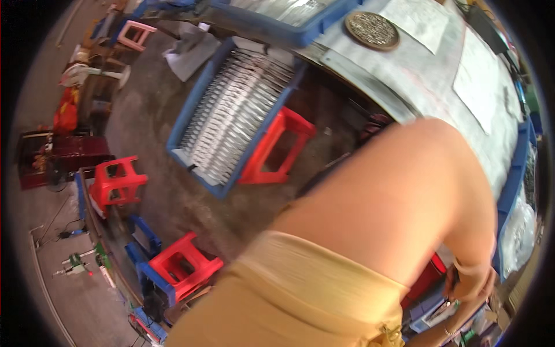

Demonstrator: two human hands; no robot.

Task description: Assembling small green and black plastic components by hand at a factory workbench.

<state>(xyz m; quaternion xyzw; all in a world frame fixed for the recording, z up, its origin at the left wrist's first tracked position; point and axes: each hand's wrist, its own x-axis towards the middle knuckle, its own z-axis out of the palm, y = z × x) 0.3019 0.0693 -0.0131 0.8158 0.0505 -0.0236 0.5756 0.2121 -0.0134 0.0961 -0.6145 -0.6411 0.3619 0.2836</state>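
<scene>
My left arm, in a yellow sleeve, fills the lower middle and bends at the elbow over the edge of the work table (399,92). Its forearm runs down to the right, where my left hand (467,284) is close against my right hand (487,289). A bracelet circles the right wrist, low in the picture. The fingers of both hands are mostly hidden or blurred, so what they hold cannot be made out. Just beside them is a pale blue tray (426,319) with small shiny metal pieces.
A blue crate (179,130) of rowed shiny metal pieces rests by a red stool (263,173). Two more red stools (185,263) (118,182) stand left. A round dish of small metal parts (372,30) and paper sheets (477,81) lie on the table. Another blue bin (312,32) is at the top.
</scene>
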